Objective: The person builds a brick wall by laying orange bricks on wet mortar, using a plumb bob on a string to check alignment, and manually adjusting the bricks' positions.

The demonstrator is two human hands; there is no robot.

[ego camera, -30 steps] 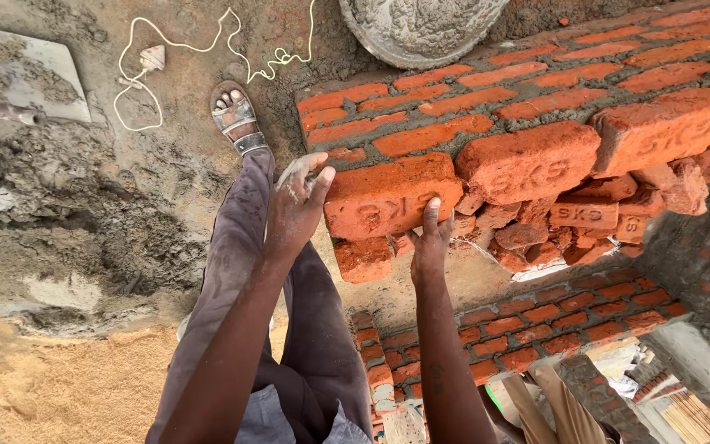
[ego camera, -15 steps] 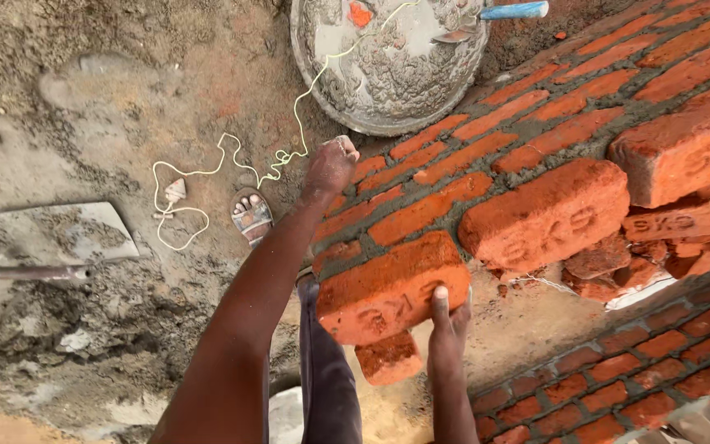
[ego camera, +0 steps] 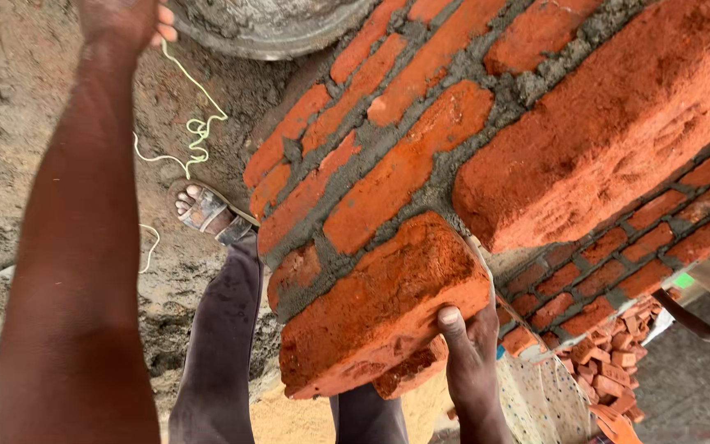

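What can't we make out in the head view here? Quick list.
- Left hand: cut off by the top edge; what the fingers touch is out of frame.
- Round grey metal pan: only its lower rim shows; contents cut off.
- Right hand: palm hidden behind the loose red clay brick it grips.
- Smaller brick piece below: mostly hidden by the loose brick.
- Sandalled foot: heel hidden by the brick wall.

Loose whole bricks: two, near brick (ego camera: 380, 308) and far brick (ego camera: 610, 123). Hands: two, left hand (ego camera: 121, 20), right hand (ego camera: 470, 353). Mortar pan (ego camera: 265, 25): one. Sandalled foot (ego camera: 203, 210): one.
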